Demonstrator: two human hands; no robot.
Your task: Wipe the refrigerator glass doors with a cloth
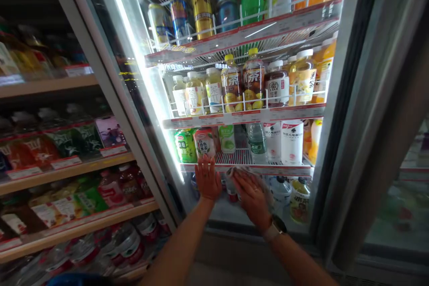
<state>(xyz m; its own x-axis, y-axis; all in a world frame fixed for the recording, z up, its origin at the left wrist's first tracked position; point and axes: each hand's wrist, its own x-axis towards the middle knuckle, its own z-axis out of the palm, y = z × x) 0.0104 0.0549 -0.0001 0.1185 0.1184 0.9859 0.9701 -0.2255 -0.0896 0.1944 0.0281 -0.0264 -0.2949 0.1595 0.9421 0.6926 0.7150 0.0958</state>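
My left hand (208, 179) is raised with its fingers stretched out. It appears to lie flat on the glass front of a lit drinks cooler, overlapping a shelf edge (278, 169) below a red drink carton (203, 142). Just to the right, my right hand (250, 194) presses a greyish, crumpled cloth (264, 181) against the front at about that same height. The cloth is blurred and partly under the fingers. A dark watch (278, 224) is on my right wrist. Behind the hands, bottles on the bottom shelf are partly hidden.
Yellow-capped tea bottles (254, 80) line the middle shelf, with cans (202, 12) and large bottles above. White bottles (291, 142) stand at the lower right. Wooden-edged shelves of drinks (67, 174) are on the left. A dark vertical door frame (372, 134) borders the right.
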